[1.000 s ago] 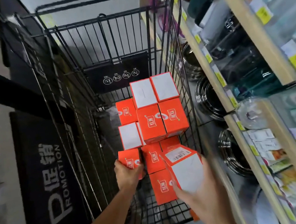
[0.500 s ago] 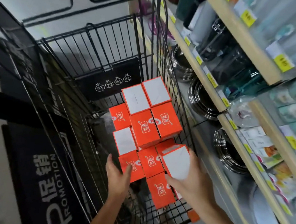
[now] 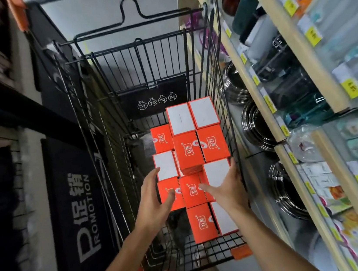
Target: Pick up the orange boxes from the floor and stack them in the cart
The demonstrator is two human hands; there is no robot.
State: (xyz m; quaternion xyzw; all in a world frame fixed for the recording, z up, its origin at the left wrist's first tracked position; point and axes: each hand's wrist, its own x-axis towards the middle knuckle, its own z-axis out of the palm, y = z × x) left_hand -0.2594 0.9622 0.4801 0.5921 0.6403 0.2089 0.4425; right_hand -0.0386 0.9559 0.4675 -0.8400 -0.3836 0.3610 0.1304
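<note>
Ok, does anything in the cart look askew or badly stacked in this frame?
Mostly tidy. In the black wire cart, the orange cardboard boxes sit mixed: some show white faces up, others their printed orange sides. The pile hugs the right wall, uneven in height. Left hand and right hand are at the boxes.
</note>
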